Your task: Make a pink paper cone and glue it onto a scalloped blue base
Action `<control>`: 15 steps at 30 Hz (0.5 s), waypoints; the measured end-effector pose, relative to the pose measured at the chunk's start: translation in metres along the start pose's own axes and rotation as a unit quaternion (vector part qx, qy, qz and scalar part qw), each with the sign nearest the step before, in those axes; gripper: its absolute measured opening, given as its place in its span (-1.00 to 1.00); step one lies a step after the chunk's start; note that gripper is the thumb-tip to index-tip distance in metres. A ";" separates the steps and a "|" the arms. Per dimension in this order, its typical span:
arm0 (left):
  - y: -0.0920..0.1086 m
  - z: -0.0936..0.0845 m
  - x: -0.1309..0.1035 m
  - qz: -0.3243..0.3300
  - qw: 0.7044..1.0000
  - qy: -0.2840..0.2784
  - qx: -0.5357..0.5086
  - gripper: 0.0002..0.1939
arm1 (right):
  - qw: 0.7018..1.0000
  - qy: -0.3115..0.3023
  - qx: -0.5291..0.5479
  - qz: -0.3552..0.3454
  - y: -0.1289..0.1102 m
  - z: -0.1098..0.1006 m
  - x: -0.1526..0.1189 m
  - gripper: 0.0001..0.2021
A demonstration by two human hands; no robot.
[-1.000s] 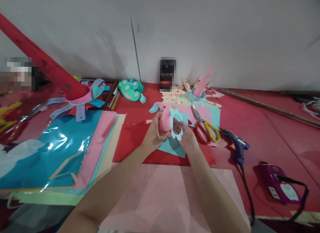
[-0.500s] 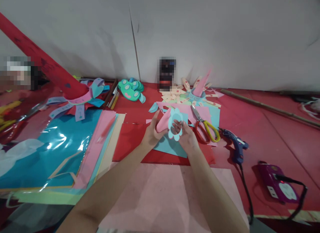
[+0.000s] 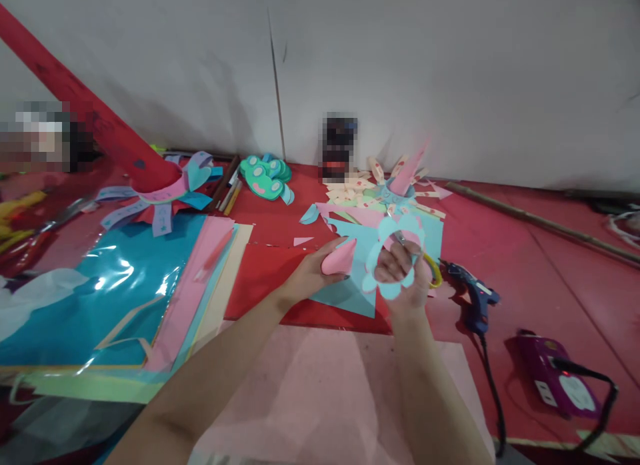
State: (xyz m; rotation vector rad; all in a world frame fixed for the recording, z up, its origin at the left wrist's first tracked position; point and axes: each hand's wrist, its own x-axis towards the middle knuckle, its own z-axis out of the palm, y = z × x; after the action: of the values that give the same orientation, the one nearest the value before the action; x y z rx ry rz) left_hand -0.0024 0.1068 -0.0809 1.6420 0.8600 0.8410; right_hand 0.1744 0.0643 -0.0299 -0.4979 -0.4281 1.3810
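Note:
My left hand [image 3: 315, 270] is closed around a small pink paper cone [image 3: 341, 257] above the sheets in the middle of the table. In my right hand [image 3: 406, 272] is a light blue paper ring [image 3: 371, 278] with a scalloped, petal-like edge; my curled fingers show through its hole. Cone and ring are apart. Scissors with a yellow handle [image 3: 434, 270] lie behind my right hand, mostly hidden by it. Under my hands are a light blue sheet [image 3: 363, 305] and a red sheet [image 3: 270, 285].
A blue glue gun [image 3: 473, 292] and a purple power box [image 3: 555, 372] with cords lie right. Behind stand a pink cone on petals [image 3: 407, 172], green frog cutouts [image 3: 265, 178] and a tall red cone [image 3: 105, 128]. Wrapped blue sheets [image 3: 145, 272] are left; a stick [image 3: 540, 222] lies back right.
The ring has moved right and towards me with my right hand, away from the cone. My left hand still holds the cone, now turned with its tip to the right.

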 end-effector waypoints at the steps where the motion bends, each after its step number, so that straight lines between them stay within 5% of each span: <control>1: 0.002 -0.001 0.000 0.004 1.000 0.000 0.010 -0.27 | 1.000 -0.006 -0.003 -0.002 0.000 0.002 -0.003 -0.67; 10: -0.001 0.002 -0.002 -0.004 1.000 -0.017 0.023 -0.11 | 0.988 0.018 -0.152 -0.012 0.011 0.012 -0.008 -0.61; 15: 0.018 0.001 -0.006 0.001 0.998 -0.055 -0.005 -0.25 | 0.981 0.063 -0.180 -0.040 0.016 0.010 -0.001 -0.67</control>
State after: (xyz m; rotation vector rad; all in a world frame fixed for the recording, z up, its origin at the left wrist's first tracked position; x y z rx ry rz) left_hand -0.0027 0.0978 -0.0646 1.6637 0.7760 0.7477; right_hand 0.1555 0.0657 -0.0314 -0.8507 -0.5922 1.1911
